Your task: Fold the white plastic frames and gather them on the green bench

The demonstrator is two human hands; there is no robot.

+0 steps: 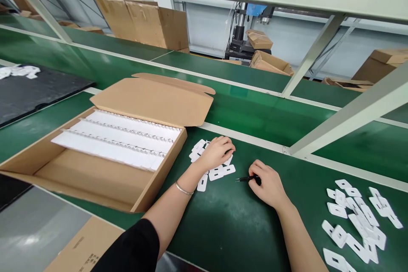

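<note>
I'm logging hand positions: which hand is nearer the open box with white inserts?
Left. The left hand is over white pieces beside the open box; the right hand, holding a black pointed tool, is farther right.

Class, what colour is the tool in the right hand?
The tool looks mostly black, best seen in the head view.

Bright, fairly even light; glare on grey surface [35, 230] btm L (small hotspot), edges stretched.

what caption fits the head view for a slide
Left hand over white pieces, right hand holding black tool, open box alongside.
</note>
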